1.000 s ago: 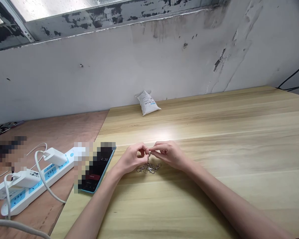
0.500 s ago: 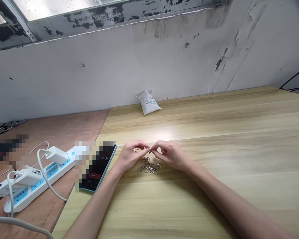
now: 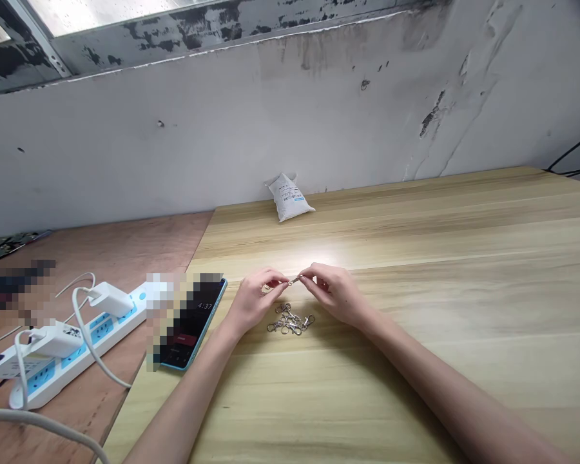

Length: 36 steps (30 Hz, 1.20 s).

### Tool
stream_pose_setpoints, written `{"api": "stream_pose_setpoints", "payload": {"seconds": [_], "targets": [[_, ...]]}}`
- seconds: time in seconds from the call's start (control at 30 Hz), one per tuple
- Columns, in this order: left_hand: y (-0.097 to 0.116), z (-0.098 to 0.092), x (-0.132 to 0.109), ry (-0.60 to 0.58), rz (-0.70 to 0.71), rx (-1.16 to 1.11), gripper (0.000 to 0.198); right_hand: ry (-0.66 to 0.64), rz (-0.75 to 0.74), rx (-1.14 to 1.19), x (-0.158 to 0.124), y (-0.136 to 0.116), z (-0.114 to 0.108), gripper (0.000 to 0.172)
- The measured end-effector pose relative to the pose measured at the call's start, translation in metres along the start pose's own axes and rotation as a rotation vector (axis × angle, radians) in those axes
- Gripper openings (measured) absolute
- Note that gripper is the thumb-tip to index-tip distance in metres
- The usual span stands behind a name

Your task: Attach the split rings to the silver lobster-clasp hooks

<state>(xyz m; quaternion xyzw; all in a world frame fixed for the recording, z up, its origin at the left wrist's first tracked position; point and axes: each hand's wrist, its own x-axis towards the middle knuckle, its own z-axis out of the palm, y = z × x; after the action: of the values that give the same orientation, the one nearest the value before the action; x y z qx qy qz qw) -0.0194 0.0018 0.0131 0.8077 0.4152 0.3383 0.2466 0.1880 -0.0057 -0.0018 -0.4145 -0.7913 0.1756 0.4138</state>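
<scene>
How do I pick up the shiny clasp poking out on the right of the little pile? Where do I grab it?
I'd pinch the clasp by its outer end, finger and thumb, coming from the right. That end points away from the other metal clasps, while its inner end lies close among them, where fingers might snag a neighbor.

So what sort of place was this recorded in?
Probably a makeshift workspace in a worn room: a wood-grain table against a stained, chipped wall, with a power strip off to the left.
</scene>
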Motion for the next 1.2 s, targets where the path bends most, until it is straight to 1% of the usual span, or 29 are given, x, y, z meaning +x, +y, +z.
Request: {"api": "stream_pose_setpoints", "payload": {"seconds": [0.17,0.43,0.63,0.9,1.2], "targets": [[0.0,0.0,0.0,-0.009,0.028,0.026,0.011,0.019,0.0,-0.013,-0.001,0.001,0.002,0.018],[0.002,0.0,0.0,0.025,0.072,0.072,0.008,0.015,-0.059,-0.056,-0.002,-0.001,-0.002,0.017],[0.003,-0.001,0.0,0.034,0.073,0.091,0.007,0.01,-0.084,-0.102,-0.001,-0.001,-0.001,0.019],[0.005,-0.003,0.0,0.028,0.045,0.135,0.009,0.079,-0.068,-0.133,0.0,-0.004,-0.002,0.021],[0.011,-0.003,0.0,0.063,-0.011,0.145,0.009,0.167,-0.132,-0.206,-0.002,-0.01,0.002,0.02]]}}
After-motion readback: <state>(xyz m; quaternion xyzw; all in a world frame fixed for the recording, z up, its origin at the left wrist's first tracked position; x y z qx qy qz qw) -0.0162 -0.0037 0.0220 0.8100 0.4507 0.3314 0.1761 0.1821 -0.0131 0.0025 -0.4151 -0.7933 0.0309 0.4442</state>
